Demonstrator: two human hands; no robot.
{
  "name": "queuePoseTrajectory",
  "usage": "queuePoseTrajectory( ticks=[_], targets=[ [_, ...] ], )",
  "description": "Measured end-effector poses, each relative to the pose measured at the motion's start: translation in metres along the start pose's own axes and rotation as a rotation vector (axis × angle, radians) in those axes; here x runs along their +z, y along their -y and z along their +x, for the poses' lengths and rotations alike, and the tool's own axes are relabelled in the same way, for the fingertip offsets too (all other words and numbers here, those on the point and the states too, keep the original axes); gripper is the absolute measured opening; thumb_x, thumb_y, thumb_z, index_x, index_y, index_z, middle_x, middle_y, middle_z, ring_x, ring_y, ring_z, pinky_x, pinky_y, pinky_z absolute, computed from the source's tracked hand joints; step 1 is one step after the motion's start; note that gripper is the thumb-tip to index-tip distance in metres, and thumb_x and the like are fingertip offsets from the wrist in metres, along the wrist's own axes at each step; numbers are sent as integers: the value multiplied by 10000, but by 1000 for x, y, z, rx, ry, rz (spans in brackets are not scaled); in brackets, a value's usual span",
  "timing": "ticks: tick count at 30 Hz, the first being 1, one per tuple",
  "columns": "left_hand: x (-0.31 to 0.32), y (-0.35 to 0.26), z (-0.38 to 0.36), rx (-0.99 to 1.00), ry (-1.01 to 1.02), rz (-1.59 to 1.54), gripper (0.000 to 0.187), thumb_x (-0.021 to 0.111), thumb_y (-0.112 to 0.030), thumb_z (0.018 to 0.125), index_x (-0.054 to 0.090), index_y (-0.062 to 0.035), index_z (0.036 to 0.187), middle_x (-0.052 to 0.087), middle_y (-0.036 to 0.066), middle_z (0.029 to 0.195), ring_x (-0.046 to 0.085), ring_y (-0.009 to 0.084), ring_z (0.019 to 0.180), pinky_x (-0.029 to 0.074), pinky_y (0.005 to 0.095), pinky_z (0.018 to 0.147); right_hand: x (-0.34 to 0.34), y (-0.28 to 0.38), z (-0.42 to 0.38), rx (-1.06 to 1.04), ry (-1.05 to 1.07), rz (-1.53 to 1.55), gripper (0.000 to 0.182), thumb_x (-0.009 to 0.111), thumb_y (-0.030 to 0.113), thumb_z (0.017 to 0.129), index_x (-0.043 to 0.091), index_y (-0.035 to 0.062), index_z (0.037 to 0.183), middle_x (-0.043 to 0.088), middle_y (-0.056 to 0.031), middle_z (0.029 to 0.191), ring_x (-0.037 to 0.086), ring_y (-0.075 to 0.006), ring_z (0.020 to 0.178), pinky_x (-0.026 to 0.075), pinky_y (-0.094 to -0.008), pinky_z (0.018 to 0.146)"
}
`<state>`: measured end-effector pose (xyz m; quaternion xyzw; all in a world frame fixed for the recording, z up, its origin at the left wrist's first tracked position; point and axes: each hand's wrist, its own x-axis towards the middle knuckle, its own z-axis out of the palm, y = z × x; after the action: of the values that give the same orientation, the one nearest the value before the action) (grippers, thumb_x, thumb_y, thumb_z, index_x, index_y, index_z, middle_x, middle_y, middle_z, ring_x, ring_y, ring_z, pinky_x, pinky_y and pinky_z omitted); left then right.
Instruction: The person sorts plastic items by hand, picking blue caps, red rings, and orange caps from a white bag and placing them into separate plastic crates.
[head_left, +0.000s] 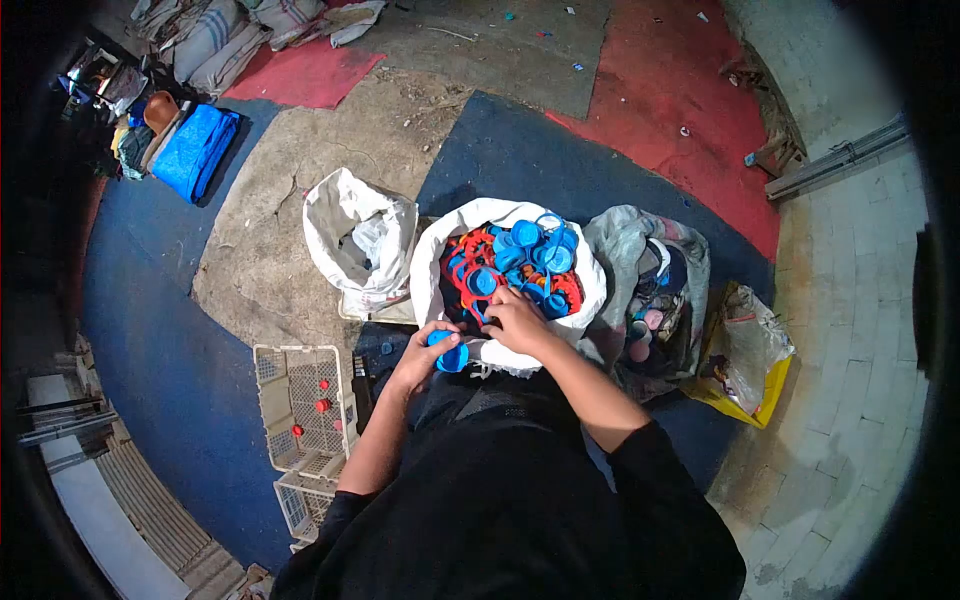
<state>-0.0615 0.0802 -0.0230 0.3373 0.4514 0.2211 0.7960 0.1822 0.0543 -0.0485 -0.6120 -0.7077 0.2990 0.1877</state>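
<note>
Directly before me stands a white sack (432, 262) with its rim rolled open, heaped with blue caps (555, 258) and red plastic rings (470, 246). At the sack's near left edge my left hand (425, 358) is closed around a blue cap (449, 355). My right hand (517, 322) reaches over the near rim, its fingers bent down among the caps and rings. A blue cap with a red ring (483, 282) lies just beyond those fingertips. What the right fingers grip, if anything, is hidden.
Left of the sack is a smaller white sack (335, 235); right of it, a grey sack (615, 245) of mixed pieces and a yellow bag (765, 400). A beige crate (290, 375) holding several red caps sits at lower left. A blue folded tarp (197, 150) lies farther off.
</note>
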Motion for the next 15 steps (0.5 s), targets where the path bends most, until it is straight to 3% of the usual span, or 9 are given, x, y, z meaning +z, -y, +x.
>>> queuePoseTrajectory(
  ticks=[3,4,7,8,10,11,12,15],
  targets=[
    [-4,4,0,32,16,-45,220,750,-210,944,670,-84,1104,689,84,1199,658,162,1003,575,365,849,-17,-16,-14,39,20,308,249,871,234,758,744,80,908,601,-97,1079,612,-300,1071,497,-439,928],
    [-2,2,-1,28,6,-73,227,718,-241,963,649,-91,1119,673,110,1246,668,182,981,585,362,808,-22,-21,-19,-51,-37,284,259,861,241,811,720,51,916,635,-94,1137,651,-260,1044,526,-403,898],
    [4,-1,0,27,-34,-185,263,639,-325,1011,599,-110,1156,650,161,1316,685,221,909,603,354,723,-36,-19,-29,291,27,1036,214,816,218,879,706,40,925,651,-86,1201,665,-202,1046,534,-362,875],
    [5,1,4,32,-57,-243,279,621,-349,1018,590,-113,1163,658,157,1290,682,220,880,603,351,719,-49,-22,-33,413,104,869,179,738,173,950,676,38,1049,649,-103,1249,671,-203,1091,550,-364,906],
    [8,1,10,12,-92,-324,344,583,-435,1029,569,-131,1189,677,132,1192,662,207,844,604,370,722,-46,-18,-43,391,-64,1453,229,706,136,960,636,35,1154,657,-125,1244,675,-258,1114,555,-399,941],
    [9,2,12,-17,-99,-362,348,582,-445,1030,571,-140,1198,668,109,1191,657,202,903,605,384,748,-44,-16,-46,367,-154,1744,265,689,117,965,616,33,1206,661,-136,1241,677,-285,1126,557,-416,958],
    [17,-3,12,-46,-107,-399,352,582,-454,1030,574,-150,1206,658,87,1189,651,197,963,606,398,774,-52,-8,-45,370,-144,1764,327,627,153,998,553,26,1290,664,-166,1243,666,-340,1158,548,-459,999],
    [43,-15,14,-73,-87,-517,366,591,-468,1024,581,-149,1202,667,106,1218,662,211,1040,609,416,807,-54,-3,-45,409,-171,1950,340,588,226,1019,567,29,1295,660,-175,1261,662,-364,1167,546,-463,985]
  ],
)
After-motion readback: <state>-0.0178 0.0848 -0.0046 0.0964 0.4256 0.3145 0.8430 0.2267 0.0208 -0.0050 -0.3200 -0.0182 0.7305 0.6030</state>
